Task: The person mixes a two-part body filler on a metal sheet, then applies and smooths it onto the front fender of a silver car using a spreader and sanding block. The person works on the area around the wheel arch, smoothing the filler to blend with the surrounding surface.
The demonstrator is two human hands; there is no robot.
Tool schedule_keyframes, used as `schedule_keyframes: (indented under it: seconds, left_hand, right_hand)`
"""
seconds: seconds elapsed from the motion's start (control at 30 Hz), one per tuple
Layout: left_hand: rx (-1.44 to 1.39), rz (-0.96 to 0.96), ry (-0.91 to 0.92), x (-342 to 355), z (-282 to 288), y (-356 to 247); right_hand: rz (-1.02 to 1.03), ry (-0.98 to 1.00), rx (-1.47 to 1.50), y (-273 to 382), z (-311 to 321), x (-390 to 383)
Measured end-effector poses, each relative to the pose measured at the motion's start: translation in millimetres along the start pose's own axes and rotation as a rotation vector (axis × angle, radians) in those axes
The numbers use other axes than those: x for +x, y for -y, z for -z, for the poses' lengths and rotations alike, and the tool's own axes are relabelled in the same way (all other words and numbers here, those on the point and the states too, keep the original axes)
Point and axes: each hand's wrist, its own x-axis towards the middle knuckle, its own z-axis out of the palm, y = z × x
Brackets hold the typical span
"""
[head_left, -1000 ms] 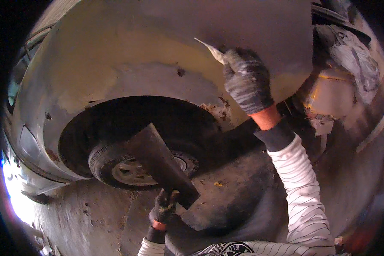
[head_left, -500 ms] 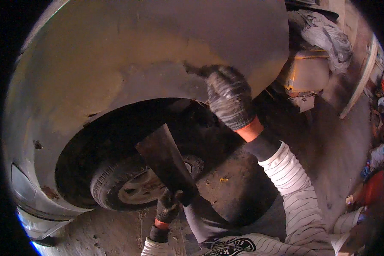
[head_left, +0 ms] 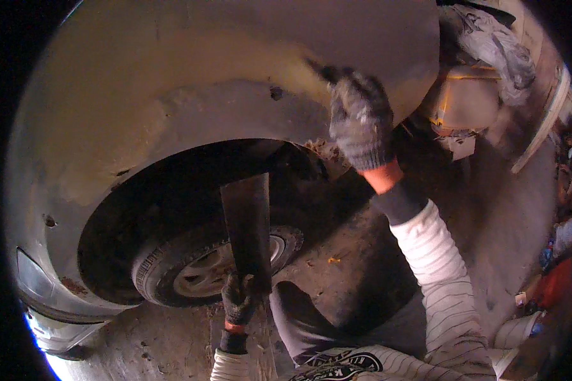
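Note:
My left hand (head_left: 239, 300), in a dark work glove with an orange cuff, is closed on the lower end of a flat dark rectangular sheet (head_left: 248, 225). The sheet stands nearly upright in front of the car wheel (head_left: 200, 278). At the upper right of the wheel arch, my right hand (head_left: 362, 120), in a grey glove with an orange cuff, is against the grey car fender (head_left: 375, 38). A dark tip, apparently its outstretched index finger, points up and left onto a yellowish patch (head_left: 295, 71). No held object shows there. Left of this hand, the fender has a dark hole (head_left: 276, 93).
Rusty, ragged metal (head_left: 324, 150) edges the arch below my right hand. A headlight (head_left: 34, 273) is at the lower left. Crumpled grey sheeting (head_left: 499, 54) hangs at the upper right, above a box-like item (head_left: 467, 105). Mixed clutter (head_left: 565, 235) lies along the right side.
My right hand has moved up and right along the fender, uncovering the hole and rusty edge. The sheet in my left hand has turned from a leftward lean to nearly upright.

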Motion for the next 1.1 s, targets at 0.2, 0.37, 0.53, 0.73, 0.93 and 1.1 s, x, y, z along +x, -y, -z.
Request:
schedule_keyframes:
  seconds: [0.2, 0.37, 0.53, 0.73, 0.93, 1.1]
  left_hand:
    - [0.108, 0.185, -0.027, -27, -6, -13]
    - [-0.023, 0.152, -0.060, -45, -2, -18]
    - [-0.021, 0.143, -0.042, -56, 2, -21]
    - [0.014, 0.283, -0.098, -52, -4, -21]
    - [0.048, 0.200, -0.102, -45, -14, -24]
    - [-0.015, 0.355, -0.023, -38, -16, -28]
  right_hand:
    - [-0.035, -0.079, -0.123, 17, -32, -28]
    - [-0.017, 0.003, -0.126, 8, 3, -46]
    - [-0.112, -0.080, -0.077, -16, -26, -29]
    - [0.029, -0.037, -0.047, -19, 5, -66]
    - [-0.141, -0.056, -0.091, -34, -16, -61]
    - [-0.151, 0.116, 0.005, -19, 12, -97]
